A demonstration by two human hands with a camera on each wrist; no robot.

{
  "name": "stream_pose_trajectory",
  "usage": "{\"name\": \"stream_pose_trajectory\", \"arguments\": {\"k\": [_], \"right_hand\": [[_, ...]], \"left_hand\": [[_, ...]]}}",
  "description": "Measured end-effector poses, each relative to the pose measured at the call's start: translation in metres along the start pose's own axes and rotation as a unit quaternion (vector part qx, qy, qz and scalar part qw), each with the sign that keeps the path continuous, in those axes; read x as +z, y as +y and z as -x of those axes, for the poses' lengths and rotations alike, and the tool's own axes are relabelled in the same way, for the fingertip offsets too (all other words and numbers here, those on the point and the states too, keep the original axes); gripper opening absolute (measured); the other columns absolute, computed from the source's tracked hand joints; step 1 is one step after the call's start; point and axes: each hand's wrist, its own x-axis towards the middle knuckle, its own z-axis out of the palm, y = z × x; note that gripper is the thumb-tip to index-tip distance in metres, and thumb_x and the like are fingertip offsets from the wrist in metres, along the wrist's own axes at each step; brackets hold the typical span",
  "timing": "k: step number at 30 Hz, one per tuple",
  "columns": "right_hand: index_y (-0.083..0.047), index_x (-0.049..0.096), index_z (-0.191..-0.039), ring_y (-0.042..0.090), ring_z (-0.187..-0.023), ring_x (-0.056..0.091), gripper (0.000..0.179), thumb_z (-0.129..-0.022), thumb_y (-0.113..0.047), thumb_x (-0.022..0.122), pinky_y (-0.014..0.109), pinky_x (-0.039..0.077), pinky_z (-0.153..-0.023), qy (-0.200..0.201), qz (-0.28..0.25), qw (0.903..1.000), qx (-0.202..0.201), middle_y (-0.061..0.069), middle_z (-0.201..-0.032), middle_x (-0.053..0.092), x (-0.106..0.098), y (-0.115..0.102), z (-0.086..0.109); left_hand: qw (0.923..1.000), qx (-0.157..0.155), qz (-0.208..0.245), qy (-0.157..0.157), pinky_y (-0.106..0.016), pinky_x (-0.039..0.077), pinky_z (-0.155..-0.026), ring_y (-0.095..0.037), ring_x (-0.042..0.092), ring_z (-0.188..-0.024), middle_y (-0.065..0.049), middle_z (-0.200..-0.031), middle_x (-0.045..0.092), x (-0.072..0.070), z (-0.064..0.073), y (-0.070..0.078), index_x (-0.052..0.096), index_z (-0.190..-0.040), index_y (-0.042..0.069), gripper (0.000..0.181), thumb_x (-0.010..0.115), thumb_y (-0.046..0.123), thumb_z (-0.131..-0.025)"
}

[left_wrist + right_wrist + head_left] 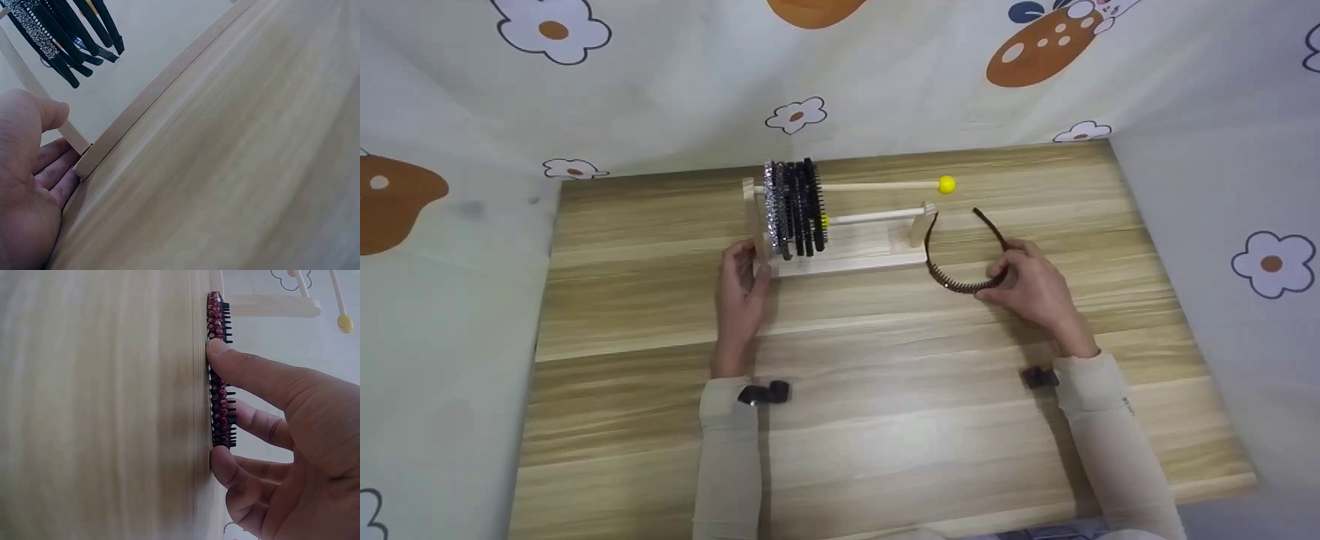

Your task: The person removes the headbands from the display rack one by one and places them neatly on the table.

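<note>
In the head view, the right hand [1035, 285] pinches a dark headband [952, 286] between thumb and fingers at the near right part of its curve; the headband is just beside the right end of a pale wooden stand [851, 259], its two free ends pointing away from the person. The left hand [741, 289] is at the stand's other end, thumb and fingers apart, fingers touching the outer side of the upright; how firmly they press, I cannot tell. Only this view takes in the whole stand: a row of black and silver headbands [802, 210] crowded at its left, and a long rod [885, 186] tipped with a yellow ball [946, 184]. The stand is on a wood-grain table [885, 420], before a pale sheet [675, 82] printed with flowers and brown shapes. Small dark lettering [1127, 406] on the right sleeve [1099, 390] is too small to read. The left wrist view gives what the head view hides: the fingers reach behind the foot of the upright, the thumb is above them, and the hanging headbands end clear of the base, one thick with silver glitter. The right wrist view alone reveals faceted dark red beads [218, 396] along the held headband, black teeth on its inner side, and fingertips spaced along it.
</note>
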Motion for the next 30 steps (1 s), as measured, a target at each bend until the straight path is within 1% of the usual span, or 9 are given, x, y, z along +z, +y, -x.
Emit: {"name": "stream_pose_trajectory", "arguments": {"k": [5,12,20,23,26,30], "right_hand": [[-0.001,0.072,-0.103,0.059,-0.143,0.052,0.044,-0.076,-0.014,0.104,0.074,0.045,-0.119,0.001,-0.015,0.9999,-0.002,0.035,-0.158,0.051,0.0015,0.0025,-0.0005],[0.001,0.073,-0.115,0.060,-0.144,0.050,0.052,-0.075,-0.013,0.104,0.073,0.040,-0.124,0.002,-0.028,0.9996,-0.003,0.035,-0.158,0.050,0.0017,0.0029,0.0001],[0.002,0.073,-0.118,0.059,-0.145,0.049,0.056,-0.074,-0.012,0.104,0.073,0.037,-0.126,-0.002,-0.032,0.9995,-0.002,0.035,-0.157,0.051,0.0010,0.0013,0.0004],[0.003,0.073,-0.119,0.057,-0.142,0.052,0.056,-0.075,-0.010,0.104,0.071,0.040,-0.124,-0.004,-0.039,0.9992,-0.001,0.033,-0.154,0.054,0.0006,-0.0002,-0.0002],[0.004,0.072,-0.121,0.052,-0.134,0.057,0.059,-0.074,-0.009,0.104,0.068,0.044,-0.120,-0.003,-0.048,0.9989,-0.003,0.030,-0.146,0.058,-0.0001,-0.0008,-0.0004],[0.004,0.070,-0.125,0.051,-0.131,0.058,0.066,-0.071,-0.010,0.106,0.068,0.046,-0.118,0.008,-0.049,0.9988,-0.003,0.030,-0.143,0.059,-0.0023,-0.0025,0.0016]], "left_hand": [[1.0000,0.006,0.001,-0.001,-0.037,0.035,-0.136,-0.039,0.048,-0.156,-0.026,-0.159,0.054,-0.0003,-0.0007,-0.0004,0.047,-0.151,-0.007,0.044,0.062,-0.003,-0.109],[0.9999,0.016,0.002,-0.001,-0.036,0.036,-0.135,-0.037,0.050,-0.154,-0.025,-0.156,0.058,-0.0008,-0.0005,-0.0011,0.048,-0.152,-0.006,0.045,0.062,-0.004,-0.109],[0.9999,0.009,0.004,0.006,-0.037,0.037,-0.135,-0.039,0.049,-0.155,-0.027,-0.157,0.056,0.0001,-0.0009,-0.0017,0.048,-0.151,-0.008,0.045,0.063,-0.003,-0.109],[0.9997,0.019,0.014,0.003,-0.038,0.036,-0.135,-0.041,0.049,-0.155,-0.029,-0.156,0.056,0.0001,-0.0015,-0.0023,0.047,-0.150,-0.009,0.043,0.062,-0.005,-0.109],[0.9995,0.026,0.015,-0.001,-0.038,0.037,-0.135,-0.041,0.049,-0.154,-0.029,-0.154,0.056,-0.0003,-0.0016,-0.0031,0.047,-0.149,-0.009,0.042,0.061,-0.004,-0.110],[0.9997,0.022,0.010,-0.002,-0.036,0.038,-0.134,-0.039,0.051,-0.153,-0.027,-0.153,0.058,-0.0002,-0.0016,-0.0033,0.047,-0.150,-0.008,0.043,0.061,-0.004,-0.110]]}}
